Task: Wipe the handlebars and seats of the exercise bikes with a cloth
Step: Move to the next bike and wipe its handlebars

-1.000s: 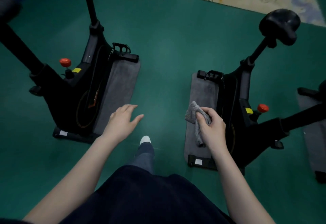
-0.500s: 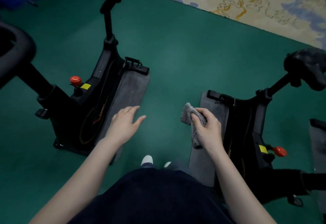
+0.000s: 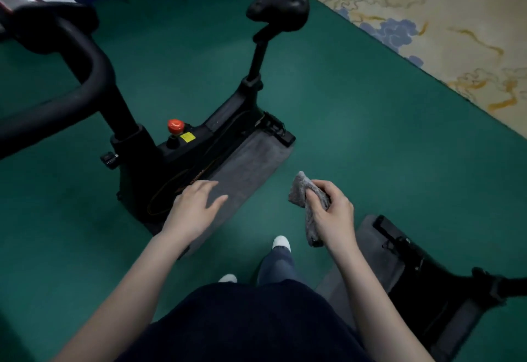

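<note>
Green floor [image 3: 370, 133] — cloth [image 3: 309, 207] gripped in right hand [image 3: 332, 213], left hand [image 3: 194, 210] loose

Single head-worn view, steeply downward over both forearms toward green floor [image 3: 356, 110] between two bikes.

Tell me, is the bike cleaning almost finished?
No wiping shows yet. In hand: the right hand holds the grey cloth above the green floor; the left hand is open and empty. Left: the handlebar and the seat of the left bike, neither touched by the cloth.
</note>
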Action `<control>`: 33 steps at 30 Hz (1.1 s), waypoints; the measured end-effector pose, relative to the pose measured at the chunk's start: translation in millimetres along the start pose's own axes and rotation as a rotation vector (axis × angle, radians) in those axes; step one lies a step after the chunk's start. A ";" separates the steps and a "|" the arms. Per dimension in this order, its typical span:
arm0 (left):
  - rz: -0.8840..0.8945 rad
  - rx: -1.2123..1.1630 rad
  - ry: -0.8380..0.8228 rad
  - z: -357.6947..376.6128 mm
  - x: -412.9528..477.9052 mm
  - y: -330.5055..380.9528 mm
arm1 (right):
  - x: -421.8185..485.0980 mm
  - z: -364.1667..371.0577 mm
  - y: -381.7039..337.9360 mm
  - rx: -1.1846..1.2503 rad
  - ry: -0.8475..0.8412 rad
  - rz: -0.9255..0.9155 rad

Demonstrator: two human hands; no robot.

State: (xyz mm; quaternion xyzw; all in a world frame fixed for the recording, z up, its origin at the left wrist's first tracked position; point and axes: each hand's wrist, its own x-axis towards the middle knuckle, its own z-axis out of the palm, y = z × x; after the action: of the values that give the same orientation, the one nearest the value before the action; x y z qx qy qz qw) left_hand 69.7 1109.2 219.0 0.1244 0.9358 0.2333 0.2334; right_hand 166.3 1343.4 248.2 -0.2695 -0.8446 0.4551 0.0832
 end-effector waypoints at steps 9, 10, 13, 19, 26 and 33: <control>-0.182 -0.110 0.172 22.0 33.0 75.3 | 110.5 -53.4 13.2 0.013 -0.184 -0.132; -0.198 -0.120 0.192 23.3 33.5 79.3 | 120.5 -54.5 14.2 0.014 -0.202 -0.138; -0.255 -0.136 0.225 24.9 31.5 83.5 | 145.3 -51.8 11.3 0.028 -0.247 -0.172; -0.416 -0.186 0.312 21.9 25.7 70.1 | 176.8 -21.9 -5.9 0.027 -0.402 -0.264; -0.524 -0.232 0.364 10.8 39.8 47.8 | 209.6 22.2 -36.8 0.022 -0.503 -0.341; -0.608 -0.313 0.487 -17.7 61.6 18.6 | 245.5 73.6 -98.0 0.039 -0.621 -0.446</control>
State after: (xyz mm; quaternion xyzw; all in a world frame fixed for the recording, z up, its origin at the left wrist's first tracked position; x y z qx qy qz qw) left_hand 10.3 1139.5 218.8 -0.2531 0.9110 0.3157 0.0798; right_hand -105.7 1377.4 260.1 0.0735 -0.8586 0.5018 -0.0747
